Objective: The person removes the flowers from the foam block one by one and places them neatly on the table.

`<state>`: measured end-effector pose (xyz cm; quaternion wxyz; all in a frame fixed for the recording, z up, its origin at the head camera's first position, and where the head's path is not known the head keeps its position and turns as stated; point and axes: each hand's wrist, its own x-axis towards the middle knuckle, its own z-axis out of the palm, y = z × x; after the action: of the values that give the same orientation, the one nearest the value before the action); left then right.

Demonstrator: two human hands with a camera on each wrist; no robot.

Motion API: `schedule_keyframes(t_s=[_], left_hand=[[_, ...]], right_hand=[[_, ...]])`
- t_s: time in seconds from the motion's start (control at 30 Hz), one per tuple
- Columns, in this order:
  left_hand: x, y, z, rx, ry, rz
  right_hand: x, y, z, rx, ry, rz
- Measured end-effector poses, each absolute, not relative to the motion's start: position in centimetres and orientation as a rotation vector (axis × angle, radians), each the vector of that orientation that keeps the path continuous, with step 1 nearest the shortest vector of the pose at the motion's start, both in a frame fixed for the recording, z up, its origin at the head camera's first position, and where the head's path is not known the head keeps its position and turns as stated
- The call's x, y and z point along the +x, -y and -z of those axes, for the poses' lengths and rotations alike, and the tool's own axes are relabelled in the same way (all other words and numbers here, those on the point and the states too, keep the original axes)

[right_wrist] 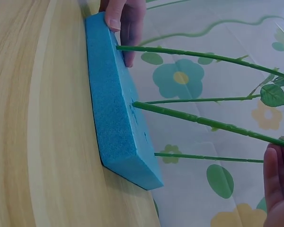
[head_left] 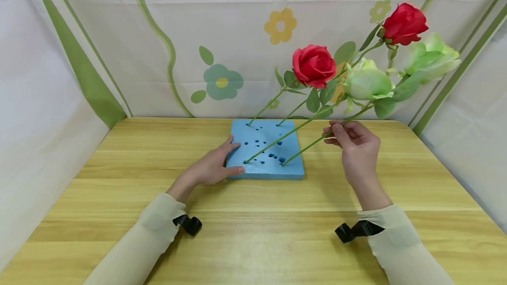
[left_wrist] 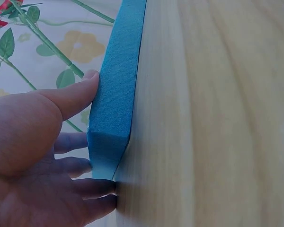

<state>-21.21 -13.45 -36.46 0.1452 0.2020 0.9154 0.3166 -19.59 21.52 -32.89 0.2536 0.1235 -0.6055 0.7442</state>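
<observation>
A blue foam block (head_left: 264,171) pierced with several holes lies on the table, with flower stems standing tilted to the right in it. My left hand (head_left: 211,165) rests against the block's left side, its thumb and a finger spread over the top; in the left wrist view the fingers are fairly straight along the block's edge. My right hand (head_left: 358,146) pinches the stem of a pale green rose (head_left: 431,58), whose lower end is in the front right of the block. Another pale green rose (head_left: 367,80) is stuck in the front left. Two red roses (head_left: 314,66) stand in the back holes.
The wooden table (head_left: 253,232) reaches back to a white curtain (head_left: 237,21) printed with flowers, and more cloth hangs on both sides. A small black camera (head_left: 192,225) is strapped to the left wrist, and a similar black camera (head_left: 344,233) to the right.
</observation>
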Motion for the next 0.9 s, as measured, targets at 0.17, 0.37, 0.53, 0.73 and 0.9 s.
schedule_keyframes(t_s=[0.17, 0.37, 0.53, 0.73, 0.9], left_hand=[[-21.21, 13.51, 36.43, 0.580, -2.631, -0.916], [-21.29, 13.50, 36.50, 0.580, -2.632, -0.909], [-21.33, 13.58, 36.52, 0.583, -2.636, -0.900], [-21.35, 13.62, 36.67, 0.587, -2.637, -0.898], [-21.33, 13.60, 36.62, 0.585, -2.642, -0.891]], right_hand=[[-19.63, -21.77, 32.82, 0.294, 1.587, -2.060], [-19.63, -22.00, 32.75, 0.244, 1.562, -2.073], [-19.63, -22.08, 32.67, 0.208, 1.557, -2.079], [-19.63, -22.18, 32.62, 0.183, 1.547, -2.091], [-19.68, -22.35, 32.61, 0.165, 1.542, -2.099]])
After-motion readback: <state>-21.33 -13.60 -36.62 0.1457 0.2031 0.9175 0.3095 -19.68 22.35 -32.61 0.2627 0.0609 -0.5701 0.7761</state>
